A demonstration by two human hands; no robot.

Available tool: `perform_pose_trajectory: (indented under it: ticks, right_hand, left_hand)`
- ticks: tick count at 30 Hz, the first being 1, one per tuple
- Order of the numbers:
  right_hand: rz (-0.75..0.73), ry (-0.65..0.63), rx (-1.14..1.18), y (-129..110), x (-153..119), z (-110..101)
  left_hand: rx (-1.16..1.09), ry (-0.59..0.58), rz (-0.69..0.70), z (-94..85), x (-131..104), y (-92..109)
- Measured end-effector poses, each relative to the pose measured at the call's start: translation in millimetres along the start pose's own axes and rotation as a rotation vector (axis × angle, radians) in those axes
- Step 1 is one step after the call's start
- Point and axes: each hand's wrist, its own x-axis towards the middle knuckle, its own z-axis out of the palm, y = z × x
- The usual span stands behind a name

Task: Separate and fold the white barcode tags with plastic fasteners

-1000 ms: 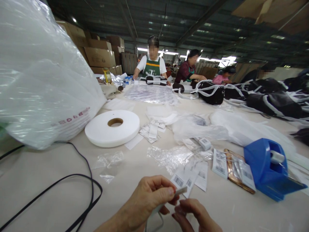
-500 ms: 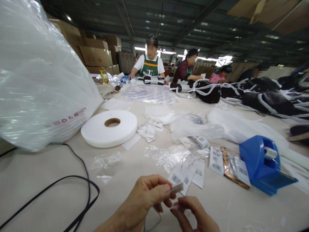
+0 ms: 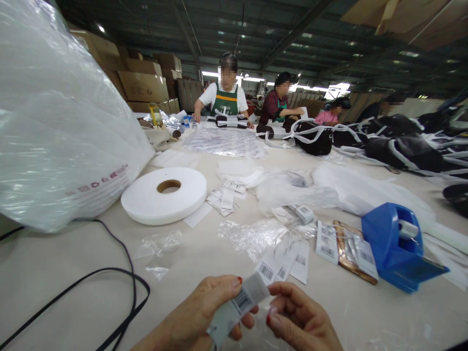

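Observation:
My left hand (image 3: 210, 309) is closed around a white barcode tag (image 3: 243, 300), with the thumb pressed along its upper edge. The tag tilts up to the right, its printed bars facing me. Close by on the right is my right hand (image 3: 302, 317), its index fingertip at the tag's far end. The right fingers are curled towards the thumb; a small pale bit shows at the thumb tip, too small to name. Just beyond the hands, several barcode tags with strings (image 3: 283, 265) lie fanned out on the table (image 3: 175, 256).
A blue tape dispenser (image 3: 391, 243) stands at right beside a brown-framed phone-like object (image 3: 343, 241) with tags on it. A white tape roll (image 3: 164, 197), a black cord (image 3: 133, 273) and a large plastic bag (image 3: 73, 126) occupy the left. Co-workers (image 3: 226, 100) and dark bags (image 3: 314, 136) are across the table.
My left hand has turned the tag so its barcode face lies flat towards me. My right hand has moved slightly up, its index finger now at the tag's end.

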Motion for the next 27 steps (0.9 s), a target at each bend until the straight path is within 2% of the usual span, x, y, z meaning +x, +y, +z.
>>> perform_pose_trajectory:
  ticks: [3, 7, 9, 12, 15, 18, 20, 23, 25, 27]
  right_hand:
    - [0.068, -0.103, -0.018, -6.8, 4.4, -2.6]
    - [0.056, -0.134, -0.062, -5.8, 8.0, -4.3]
    - [0.070, -0.147, -0.061, -5.7, 8.0, -3.2]
    - [0.091, -0.173, -0.033, -8.8, 5.8, 0.1]
    - [0.030, -0.168, -0.105, -11.8, 3.5, 0.7]
    - [-0.061, -0.167, -0.238, -11.0, 3.3, -3.2]
    - [-0.115, -0.184, -0.303, -8.9, 3.9, -6.9]
    - [-0.193, -0.171, -0.384, -6.1, 3.9, -11.7]
    - [-0.263, -0.090, -0.406, -5.3, 2.9, -14.5]
    - [-0.373, 0.015, -0.410, -5.2, 1.4, -17.0]
  left_hand:
    - [0.052, -0.029, -0.014, -2.4, 4.3, -7.5]
    - [0.039, -0.104, -0.090, -7.0, 9.2, -12.8]
    - [0.042, -0.147, -0.126, -8.2, 7.0, -9.0]
    - [0.187, -0.230, -0.080, -9.5, 1.5, 2.3]
    - [0.341, -0.358, -0.026, -13.2, 3.2, 9.1]
    - [0.195, -0.403, -0.134, -17.3, 11.9, 5.7]
    - [0.116, -0.393, -0.201, -17.4, 16.1, 0.8]
    - [0.256, -0.329, -0.157, -13.1, 14.7, -4.3]
    - [0.382, -0.259, -0.121, -10.2, 10.5, -5.1]
    - [0.371, -0.132, -0.093, -8.5, 7.1, -4.9]
